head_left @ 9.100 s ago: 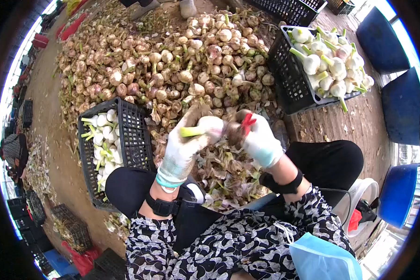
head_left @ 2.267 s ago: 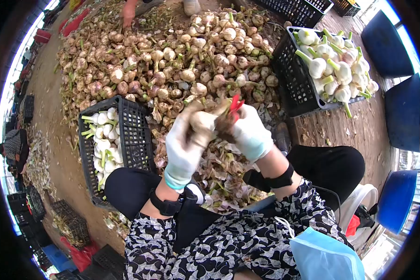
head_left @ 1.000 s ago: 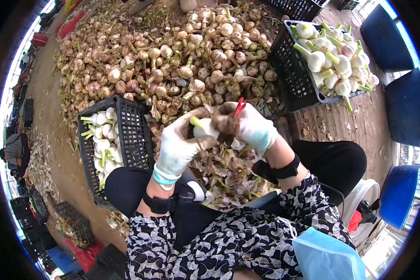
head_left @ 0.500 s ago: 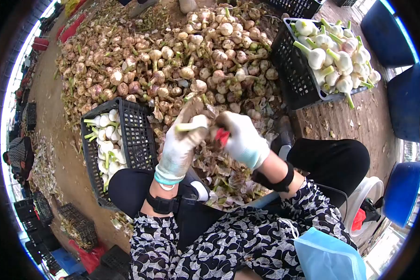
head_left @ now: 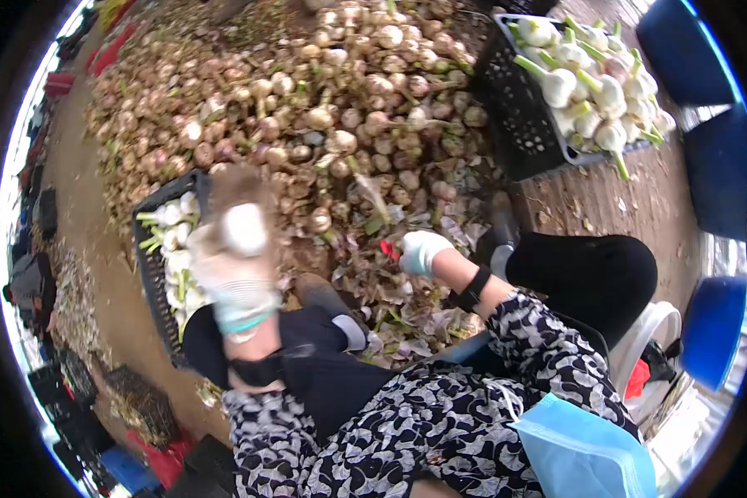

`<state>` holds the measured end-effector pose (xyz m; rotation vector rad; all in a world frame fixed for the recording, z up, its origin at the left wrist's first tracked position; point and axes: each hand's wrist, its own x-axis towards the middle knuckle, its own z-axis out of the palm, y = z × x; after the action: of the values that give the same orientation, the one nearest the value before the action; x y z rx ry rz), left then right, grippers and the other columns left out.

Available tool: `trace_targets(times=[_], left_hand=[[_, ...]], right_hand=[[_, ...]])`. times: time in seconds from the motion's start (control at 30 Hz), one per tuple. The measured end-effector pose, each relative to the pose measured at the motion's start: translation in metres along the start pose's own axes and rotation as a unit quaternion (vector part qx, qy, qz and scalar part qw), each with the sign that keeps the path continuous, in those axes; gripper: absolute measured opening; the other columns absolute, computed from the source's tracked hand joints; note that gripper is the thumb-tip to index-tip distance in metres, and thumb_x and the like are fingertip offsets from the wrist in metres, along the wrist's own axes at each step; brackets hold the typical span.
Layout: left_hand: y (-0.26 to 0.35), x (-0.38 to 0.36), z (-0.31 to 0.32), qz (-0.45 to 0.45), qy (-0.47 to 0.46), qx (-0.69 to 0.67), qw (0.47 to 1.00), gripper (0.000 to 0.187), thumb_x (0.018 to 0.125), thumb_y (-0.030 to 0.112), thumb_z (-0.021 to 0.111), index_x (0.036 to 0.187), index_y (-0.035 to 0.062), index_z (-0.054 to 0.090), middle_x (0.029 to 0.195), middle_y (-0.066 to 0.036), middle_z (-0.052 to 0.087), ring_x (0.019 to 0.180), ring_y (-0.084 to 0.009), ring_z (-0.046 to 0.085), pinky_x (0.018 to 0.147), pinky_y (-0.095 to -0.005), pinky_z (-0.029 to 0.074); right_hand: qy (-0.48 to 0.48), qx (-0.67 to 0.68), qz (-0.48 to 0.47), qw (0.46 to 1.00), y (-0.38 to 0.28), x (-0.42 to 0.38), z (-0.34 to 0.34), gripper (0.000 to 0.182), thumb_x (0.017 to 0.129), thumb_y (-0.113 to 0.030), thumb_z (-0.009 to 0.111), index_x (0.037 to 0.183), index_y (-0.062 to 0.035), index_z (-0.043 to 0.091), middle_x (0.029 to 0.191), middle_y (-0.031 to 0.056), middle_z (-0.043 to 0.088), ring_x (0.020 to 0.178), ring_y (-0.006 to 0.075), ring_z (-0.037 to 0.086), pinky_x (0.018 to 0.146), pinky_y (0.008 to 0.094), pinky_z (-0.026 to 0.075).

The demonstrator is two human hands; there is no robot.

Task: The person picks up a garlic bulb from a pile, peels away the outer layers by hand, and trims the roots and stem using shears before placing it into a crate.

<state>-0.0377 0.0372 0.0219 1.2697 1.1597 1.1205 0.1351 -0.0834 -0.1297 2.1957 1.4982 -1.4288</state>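
My left hand (head_left: 231, 278), in a dirty white glove and blurred by motion, is closed around a cleaned white garlic bulb (head_left: 245, 230). It passes over the right side of a black crate (head_left: 144, 267) of white garlic bulbs with green stems. My gloved right hand (head_left: 426, 251) is closed on a small red tool (head_left: 388, 248); only its red part shows, so I cannot tell its kind. That hand hangs over peeled garlic skins (head_left: 407, 311) between my feet. Beyond both hands spreads a large heap of unpeeled garlic (head_left: 307, 124).
A second black crate (head_left: 515, 124), piled with white garlic, stands at the back right. Blue barrels (head_left: 716, 332) line the right side beside a white bucket (head_left: 649, 336). A person (head_left: 31, 282) sits far left near more crates (head_left: 141, 398). A blue face mask (head_left: 585, 452) hangs below me.
My left hand has swung left with the garlic bulb, from in front of me to over the near crate. My right hand has dropped slightly nearer, still holding the red tool.
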Motion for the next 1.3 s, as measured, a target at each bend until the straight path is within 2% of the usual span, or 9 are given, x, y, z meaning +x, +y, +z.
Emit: trace_targets(times=[0.03, 0.2, 0.37, 0.47, 0.67, 0.93, 1.07, 1.17, 1.3], left_hand=[[0.000, 0.026, -0.017, -0.071, 0.060, -0.373, 0.923, 0.027, 0.085, 0.017, 0.056, 0.101, -0.0053, 0.055, 0.088, -0.014, 0.064, 0.082, -0.0251, 0.064, 0.075, -0.0323, 0.053], [0.030, 0.031, -0.047, 0.130, 0.351, 0.481, 0.793, 0.069, 0.080, 0.037, 0.065, 0.133, 0.0000, 0.039, 0.127, -0.025, 0.040, 0.105, -0.0298, 0.055, 0.088, -0.0414, 0.045], [0.002, 0.014, -0.008, 0.062, -0.008, 0.150, 0.987, 0.053, 0.081, 0.013, 0.063, 0.127, -0.0040, 0.044, 0.126, -0.017, 0.046, 0.111, -0.0244, 0.049, 0.091, -0.0320, 0.043], [-0.015, 0.007, 0.011, 0.001, -0.140, 0.155, 0.978, 0.052, 0.086, 0.032, 0.052, 0.121, -0.0065, 0.051, 0.107, -0.020, 0.060, 0.094, -0.0238, 0.059, 0.082, -0.0301, 0.046], [-0.026, 0.005, 0.020, -0.101, -0.277, 0.064, 0.954, 0.045, 0.088, 0.030, 0.056, 0.119, -0.0028, 0.054, 0.091, -0.005, 0.061, 0.063, -0.0057, 0.049, 0.057, -0.0197, 0.040], [-0.038, 0.008, 0.027, -0.213, -0.236, -0.242, 0.917, 0.043, 0.091, 0.043, 0.044, 0.111, 0.0051, 0.052, 0.086, -0.007, 0.060, 0.068, -0.0162, 0.056, 0.059, -0.0312, 0.048], [-0.040, 0.004, 0.036, -0.086, -0.260, -0.261, 0.926, 0.036, 0.087, 0.028, 0.056, 0.110, -0.0006, 0.054, 0.099, -0.006, 0.057, 0.086, -0.0146, 0.054, 0.082, -0.0277, 0.044], [-0.025, -0.012, 0.038, 0.016, -0.242, -0.075, 0.967, 0.059, 0.072, 0.012, 0.073, 0.120, -0.0077, 0.046, 0.110, -0.011, 0.055, 0.102, -0.0157, 0.052, 0.091, -0.0276, 0.042], [-0.030, -0.008, 0.035, 0.129, -0.250, 0.013, 0.959, 0.060, 0.066, 0.006, 0.074, 0.119, -0.0063, 0.048, 0.111, -0.012, 0.056, 0.102, -0.0185, 0.054, 0.091, -0.0289, 0.042]], right_hand=[[0.078, 0.023, 0.063, 0.995, 0.025, 0.015, 0.009, 0.027, 0.077, -0.018, 0.055, 0.096, -0.0017, 0.063, 0.097, 0.0195, 0.064, 0.092, 0.0344, 0.062, 0.078, 0.0397, 0.050], [0.343, 0.088, 0.238, 0.905, 0.099, 0.057, -0.007, 0.042, 0.075, -0.010, 0.054, 0.115, -0.0039, 0.051, 0.113, 0.0204, 0.058, 0.105, 0.0368, 0.054, 0.085, 0.0409, 0.047], [0.282, 0.201, 0.200, 0.917, 0.136, 0.101, 0.014, 0.038, 0.081, -0.015, 0.055, 0.116, -0.0012, 0.051, 0.104, 0.0179, 0.060, 0.100, 0.0320, 0.057, 0.081, 0.0369, 0.048], [0.255, 0.750, 0.105, 0.601, 0.139, 0.118, 0.026, 0.040, 0.078, -0.017, 0.065, 0.114, -0.0009, 0.057, 0.103, 0.0092, 0.064, 0.091, 0.0235, 0.062, 0.080, 0.0328, 0.048], [0.210, 0.261, -0.334, 0.881, -0.023, -0.036, -0.112, 0.041, 0.072, -0.015, 0.068, 0.109, 0.0005, 0.057, 0.094, 0.0129, 0.065, 0.090, 0.0251, 0.063, 0.082, 0.0341, 0.049], [0.266, 0.798, -0.268, 0.469, -0.036, -0.041, -0.085, 0.032, 0.086, -0.014, 0.060, 0.114, -0.0029, 0.050, 0.100, 0.0058, 0.060, 0.081, 0.0141, 0.061, 0.072, 0.0272, 0.052], [0.169, 0.743, -0.222, 0.608, -0.055, -0.042, -0.055, 0.029, 0.090, -0.017, 0.056, 0.113, -0.0017, 0.050, 0.098, 0.0064, 0.062, 0.080, 0.0117, 0.059, 0.069, 0.0274, 0.048], [0.491, 0.309, -0.338, 0.741, -0.055, -0.033, -0.055, 0.027, 0.089, -0.014, 0.057, 0.111, 0.0020, 0.053, 0.103, 0.0073, 0.062, 0.088, 0.0110, 0.058, 0.076, 0.0259, 0.047], [0.244, 0.655, -0.219, 0.681, -0.066, -0.060, -0.076, 0.022, 0.087, -0.020, 0.061, 0.103, -0.0055, 0.056, 0.089, 0.0007, 0.060, 0.081, 0.0089, 0.058, 0.068, 0.0227, 0.048]])
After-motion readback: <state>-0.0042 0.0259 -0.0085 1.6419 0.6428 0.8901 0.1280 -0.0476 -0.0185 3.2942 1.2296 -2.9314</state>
